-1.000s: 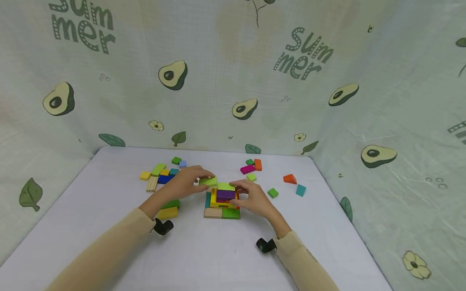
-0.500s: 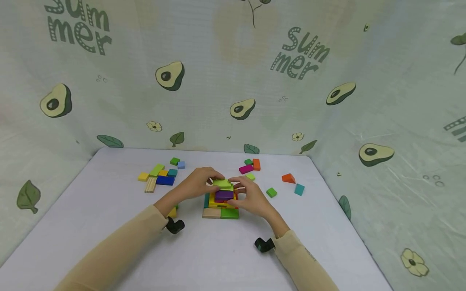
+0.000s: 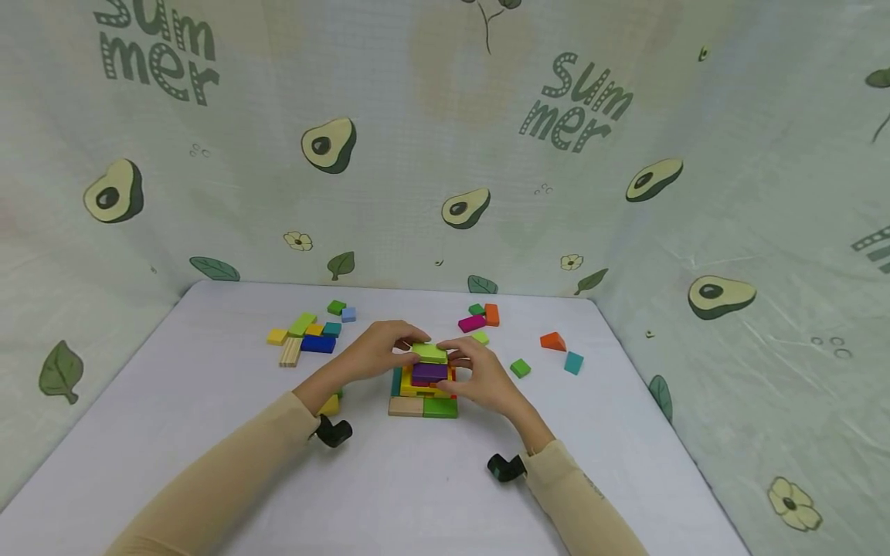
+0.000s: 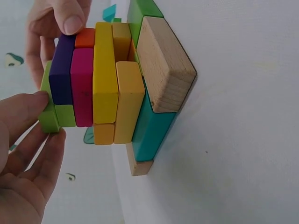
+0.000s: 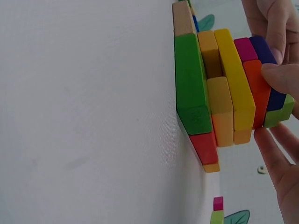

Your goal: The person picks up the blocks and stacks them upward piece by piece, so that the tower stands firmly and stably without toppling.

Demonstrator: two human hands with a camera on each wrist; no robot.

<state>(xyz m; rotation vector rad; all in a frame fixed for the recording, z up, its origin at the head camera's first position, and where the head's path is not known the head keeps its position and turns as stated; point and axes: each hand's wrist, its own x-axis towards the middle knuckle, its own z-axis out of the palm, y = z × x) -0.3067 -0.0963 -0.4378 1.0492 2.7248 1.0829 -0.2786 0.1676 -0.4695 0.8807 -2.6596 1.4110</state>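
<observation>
A stepped tower of coloured wooden blocks stands mid-table, with a plain wood block (image 3: 405, 407) and a green block (image 3: 440, 408) along its bottom front. Yellow, magenta and orange blocks rise above them to a purple block (image 3: 429, 373). At the very top, my left hand (image 3: 371, 353) pinches a light green block (image 3: 429, 354) between thumb and fingers. Around the tower's upper right side my right hand (image 3: 484, 376) holds the upper layers, its thumb near the orange block (image 5: 257, 91) and the purple one. Another light green block (image 4: 65, 115) sits beside the purple block.
To the left lies a group of loose blocks, including a blue block (image 3: 317, 344) and ribbed wood pieces (image 3: 290, 353). A yellow block (image 3: 329, 405) is partly behind the left wrist. Right of the tower are a magenta block (image 3: 472, 323), an orange wedge (image 3: 553, 341) and a teal block (image 3: 573, 363).
My left hand has moved right with the light green block, from beside the tower onto its top, where the block now lines up. My right hand has stayed in place.
</observation>
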